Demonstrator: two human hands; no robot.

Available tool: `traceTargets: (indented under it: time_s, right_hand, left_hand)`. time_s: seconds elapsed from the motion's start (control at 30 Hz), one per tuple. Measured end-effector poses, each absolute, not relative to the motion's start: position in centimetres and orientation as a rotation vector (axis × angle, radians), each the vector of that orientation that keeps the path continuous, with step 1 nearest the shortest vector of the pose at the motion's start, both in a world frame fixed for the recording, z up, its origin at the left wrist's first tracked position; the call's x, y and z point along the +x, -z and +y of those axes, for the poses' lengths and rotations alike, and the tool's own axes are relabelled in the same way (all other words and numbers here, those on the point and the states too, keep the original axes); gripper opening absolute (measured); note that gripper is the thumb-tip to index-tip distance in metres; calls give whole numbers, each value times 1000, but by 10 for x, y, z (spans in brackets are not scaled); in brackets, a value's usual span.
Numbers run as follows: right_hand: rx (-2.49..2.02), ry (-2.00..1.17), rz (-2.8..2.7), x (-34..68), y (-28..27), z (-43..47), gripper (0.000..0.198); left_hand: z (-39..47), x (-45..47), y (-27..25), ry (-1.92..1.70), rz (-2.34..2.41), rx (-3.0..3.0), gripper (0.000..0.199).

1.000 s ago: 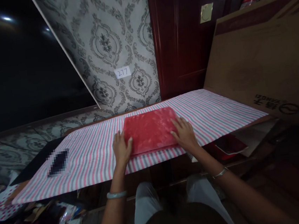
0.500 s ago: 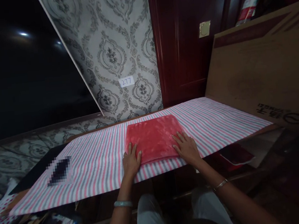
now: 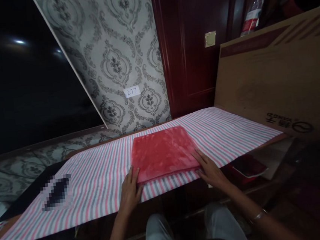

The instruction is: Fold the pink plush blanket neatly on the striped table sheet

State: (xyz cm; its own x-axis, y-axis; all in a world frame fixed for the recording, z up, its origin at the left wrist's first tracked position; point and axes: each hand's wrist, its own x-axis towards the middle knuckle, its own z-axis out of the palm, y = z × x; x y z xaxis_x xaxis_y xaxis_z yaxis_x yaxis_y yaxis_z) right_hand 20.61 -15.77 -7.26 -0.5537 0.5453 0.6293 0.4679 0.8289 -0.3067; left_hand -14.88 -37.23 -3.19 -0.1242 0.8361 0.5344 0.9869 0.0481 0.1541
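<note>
Both hands have slid back toward the near edge of the folded red fuzzy cloth (image 3: 163, 151) since half a second ago, and my view has tipped slightly. Largest in the room is the dark window pane (image 3: 17, 84) at left, then the grey damask wallpaper (image 3: 118, 44), the dark red wooden door (image 3: 192, 49), and the brown cardboard sheet (image 3: 281, 82) leaning at right. Below them runs the bench under its pink, grey and white striped cloth (image 3: 234, 128), with the red cloth lying flat at its middle. My left hand (image 3: 130, 190) rests open, fingers flat at the cloth's near left corner; my right hand (image 3: 210, 170) lies open at its near right corner. Smallest is the white "277" label (image 3: 132, 91).
</note>
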Motion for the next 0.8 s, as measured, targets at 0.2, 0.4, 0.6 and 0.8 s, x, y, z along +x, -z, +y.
traceTargets:
  time_s: [0.2, 0.4, 0.6, 0.8]
  right_hand:
    - [-711, -97, -2287, 207, 69, -149, 82]
    - [-777, 28, -2338, 203, 68, -141, 87]
    - [-837, 72, -2284, 199, 70, -140, 89]
    - [-759, 10, -2267, 202, 71, -137, 86]
  left_hand:
    - [-366, -157, 21, 525, -2077, -1928, 68]
    - [-355, -155, 13, 373, -2128, -1892, 65]
    - [-356, -155, 18, 390, -2090, -1839, 56]
    - [-354, -154, 12, 396, -2019, -1920, 62]
